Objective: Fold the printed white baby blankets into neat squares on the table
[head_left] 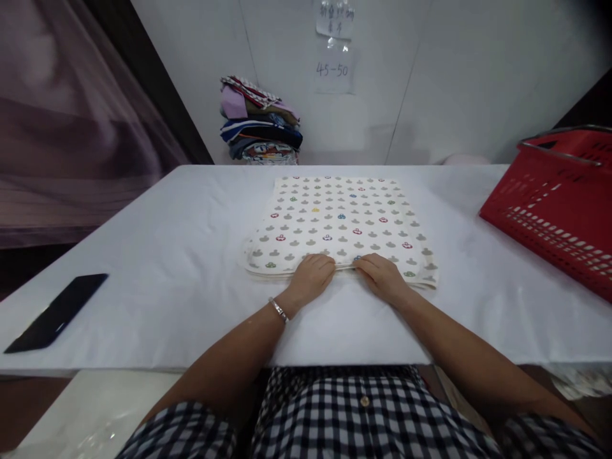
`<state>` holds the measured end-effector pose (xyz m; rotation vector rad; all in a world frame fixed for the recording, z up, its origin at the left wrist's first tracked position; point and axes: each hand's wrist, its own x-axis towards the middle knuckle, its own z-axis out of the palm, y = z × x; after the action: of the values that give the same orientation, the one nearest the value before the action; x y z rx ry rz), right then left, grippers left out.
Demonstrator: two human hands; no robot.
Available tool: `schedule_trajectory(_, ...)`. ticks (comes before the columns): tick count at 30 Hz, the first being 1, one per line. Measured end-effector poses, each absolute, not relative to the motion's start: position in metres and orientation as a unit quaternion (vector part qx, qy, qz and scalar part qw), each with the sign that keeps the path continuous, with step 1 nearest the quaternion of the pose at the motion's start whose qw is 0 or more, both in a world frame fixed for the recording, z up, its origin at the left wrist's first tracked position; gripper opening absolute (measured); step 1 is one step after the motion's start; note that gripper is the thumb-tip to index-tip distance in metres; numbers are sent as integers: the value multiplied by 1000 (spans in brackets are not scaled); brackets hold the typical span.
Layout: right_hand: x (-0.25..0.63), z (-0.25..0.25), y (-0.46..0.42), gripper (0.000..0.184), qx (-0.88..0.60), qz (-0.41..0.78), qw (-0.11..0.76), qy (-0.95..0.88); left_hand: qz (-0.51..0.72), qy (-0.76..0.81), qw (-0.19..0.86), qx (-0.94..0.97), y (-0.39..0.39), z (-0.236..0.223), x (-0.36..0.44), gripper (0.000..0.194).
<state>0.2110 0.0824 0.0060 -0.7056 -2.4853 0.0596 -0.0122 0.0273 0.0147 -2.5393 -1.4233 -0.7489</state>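
A cream cloth (329,220) printed with small grey and coloured mushroom-like shapes lies folded in layers on the white-covered table (182,306). Its near edge is pinched by my left hand (313,274), left of the middle, with the fingers closed over the layers. A short way to the right, my right hand (380,275) grips the same edge, fingers curled over it. Between the two hands a short stretch of the edge shows. The cloth's rounded corner is at the near left; at the near right the layers sit slightly uneven.
A dark flat panel (57,312) lies at the table's left. On the right stands a red plastic basket (559,210). Folded clothes (262,121) are stacked beyond the far edge, against a white wall with paper notes (333,67). A pinkish curtain (71,127) hangs at left.
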Motion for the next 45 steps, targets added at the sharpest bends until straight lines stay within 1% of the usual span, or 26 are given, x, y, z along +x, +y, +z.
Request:
schedule_trajectory(3,210,4,82,24,-279,28,251,-927,-245,-465,88,-846,25,13,-10,22)
schedule_trajectory(6,210,3,82,19,-307,48,243,-919,-239,-448,99,-856,23,13,-8,27)
schedule_trajectory(11,209,4,83,13,-320,63,241,-914,-228,-475,85,-846,24,15,-8,24)
schedule_trajectory(17,207,7,82,16,-306,60,232,-921,-224,-488,53,-842,27,12,-7,23)
schedule_trajectory(24,208,5,82,21,-280,48,252,-925,-205,-487,57,-847,27,18,-1,22)
schedule_trajectory(29,209,6,80,21,-244,39,272,-930,-253,-478,38,-840,25,18,-2,18)
schedule_trajectory(33,207,9,79,19,-237,33,251,-938,-271,-465,25,-842,25,16,-3,17)
schedule_trajectory(36,206,8,79,21,-246,6,240,-939,-267,-470,13,-841,26,18,-2,17)
schedule_trajectory(39,206,6,81,24,-246,-12,247,-937,-252,-480,1,-840,27,21,-2,18)
schedule_trajectory(43,208,4,82,24,-245,-11,252,-936,-224,-479,-24,-848,26,22,-5,14)
schedule_trajectory(45,209,4,82,23,-246,-6,257,-935,-221,-480,-16,-849,26,21,-6,15)
